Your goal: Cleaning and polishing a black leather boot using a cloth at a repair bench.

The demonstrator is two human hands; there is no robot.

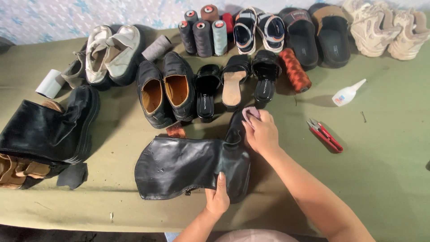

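Observation:
A tall black leather boot [188, 166] lies on its side on the green cloth-covered table [385, 148], shaft pointing left. My left hand [217, 197] presses flat on the boot's near edge by the heel area. My right hand [261, 132] is closed around a small pinkish pad [251, 112] and holds it against the boot's foot part. A small brown scrap [176, 131] lies just beyond the shaft.
The matching black boot [49, 127] lies at far left. Behind stand black dress shoes [165, 92], black heeled sandals [235, 83], thread cones [204, 33], an orange spool [295, 69], slippers and sneakers. A glue bottle [347, 93] and red snips [326, 135] lie to the right.

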